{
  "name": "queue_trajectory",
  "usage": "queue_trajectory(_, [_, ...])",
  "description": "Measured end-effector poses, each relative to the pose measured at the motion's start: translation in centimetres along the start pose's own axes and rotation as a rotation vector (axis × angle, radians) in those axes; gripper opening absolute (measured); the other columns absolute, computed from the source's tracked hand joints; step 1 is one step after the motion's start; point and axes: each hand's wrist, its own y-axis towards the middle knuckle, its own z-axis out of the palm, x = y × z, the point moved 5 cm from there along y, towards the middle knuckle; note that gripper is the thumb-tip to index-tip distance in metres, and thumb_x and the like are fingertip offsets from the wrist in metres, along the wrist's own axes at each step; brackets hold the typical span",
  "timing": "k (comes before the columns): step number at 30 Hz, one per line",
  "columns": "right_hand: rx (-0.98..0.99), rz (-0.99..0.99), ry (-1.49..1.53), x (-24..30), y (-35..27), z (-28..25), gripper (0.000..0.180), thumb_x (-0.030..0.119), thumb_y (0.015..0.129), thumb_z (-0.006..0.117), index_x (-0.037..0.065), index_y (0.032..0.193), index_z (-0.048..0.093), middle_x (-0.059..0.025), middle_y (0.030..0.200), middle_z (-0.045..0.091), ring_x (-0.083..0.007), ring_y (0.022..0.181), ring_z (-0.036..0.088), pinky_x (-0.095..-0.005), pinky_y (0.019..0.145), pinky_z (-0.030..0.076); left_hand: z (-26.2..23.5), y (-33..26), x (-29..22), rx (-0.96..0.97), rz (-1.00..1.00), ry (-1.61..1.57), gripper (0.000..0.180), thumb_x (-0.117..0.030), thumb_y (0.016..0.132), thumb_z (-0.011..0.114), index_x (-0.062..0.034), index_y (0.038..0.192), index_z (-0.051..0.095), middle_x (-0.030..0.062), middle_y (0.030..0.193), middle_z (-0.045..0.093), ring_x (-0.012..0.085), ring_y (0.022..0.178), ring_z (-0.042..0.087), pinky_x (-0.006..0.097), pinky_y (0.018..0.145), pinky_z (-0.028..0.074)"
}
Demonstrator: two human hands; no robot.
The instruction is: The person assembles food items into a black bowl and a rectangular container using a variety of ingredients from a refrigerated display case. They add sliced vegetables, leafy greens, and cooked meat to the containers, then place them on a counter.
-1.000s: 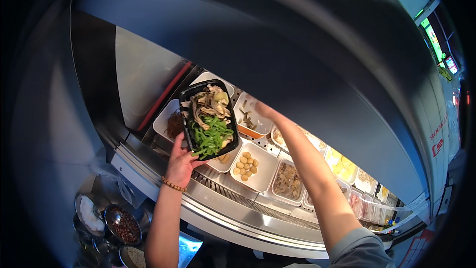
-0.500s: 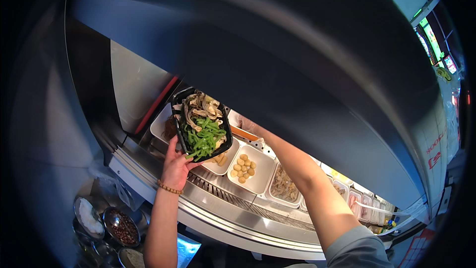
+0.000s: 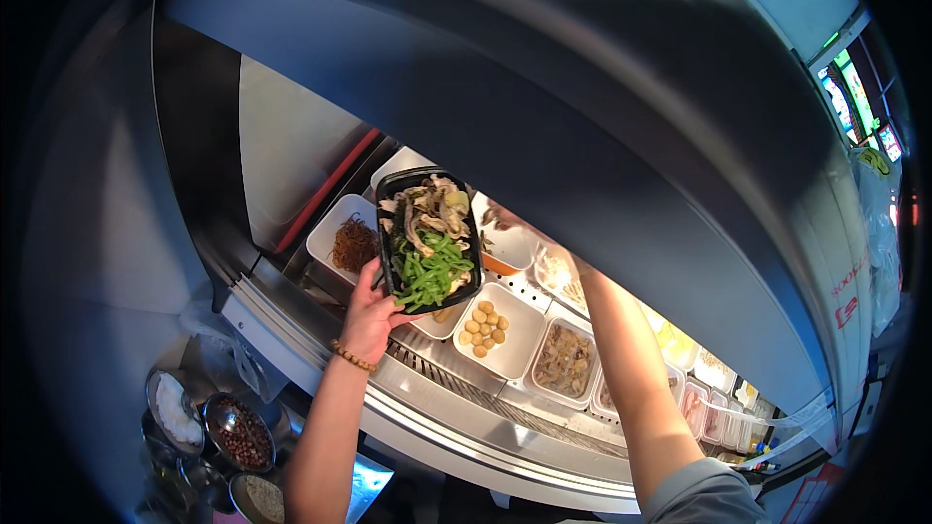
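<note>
My left hand (image 3: 372, 318) grips the lower left edge of a black plastic tray (image 3: 386, 283), holding it tilted above the food tubs. In it lie pale brownish mushroom strips (image 3: 427, 209) and chopped green vegetable pieces (image 3: 432, 275). My right hand (image 3: 532, 233) reaches under the dark overhang to a white tub (image 3: 513, 254) with a few dark bits in it. Blur and shadow obscure its fingers, so what they hold cannot be made out. Just left of the black tray, a white tub contains brown shredded food (image 3: 355, 245).
Small round yellowish balls (image 3: 482, 328) and greyish-brown food (image 3: 565, 359) fill nearby tubs, with several more running right. A dark curved hood (image 3: 466, 107) overhangs the tubs. Metal bowls, one with reddish-brown pieces (image 3: 243, 437), stand low at left. A metal ledge (image 3: 466, 417) runs along the front.
The black tray and my left hand have shifted right in view, uncovering more of the brown shreds. My right forearm also sits farther right, and the tub beneath that hand shows more.
</note>
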Motion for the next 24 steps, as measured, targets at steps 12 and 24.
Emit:
queue_trajectory(12, [-0.291,-0.088,-0.11,2.4,-6.0,2.2,0.015,0.003,0.086,0.065,0.001,0.101,0.067,-0.012,0.091,0.07,-0.0206,0.084,0.068,-0.032,0.077,0.054,3.5,-4.0,1.1,0.097,-0.12,0.023,0.066,0.012,0.089,0.043,-0.0095,0.149,0.023,0.0192,0.123,0.058,0.0288,0.105,0.066,0.043,0.084,0.061])
queue_trajectory(24, [-0.333,-0.482,-0.234,3.9,-21.4,2.0,0.026,-0.004,0.071,0.067,0.007,0.095,0.069,-0.0123,0.085,0.066,-0.0312,0.08,0.066,-0.0398,0.07,0.053,9.5,-14.1,4.9,0.093,-0.129,-0.025,0.064,0.009,0.089,0.048,-0.0136,0.146,0.03,0.0116,0.125,0.058,0.0232,0.106,0.064,0.039,0.081,0.061])
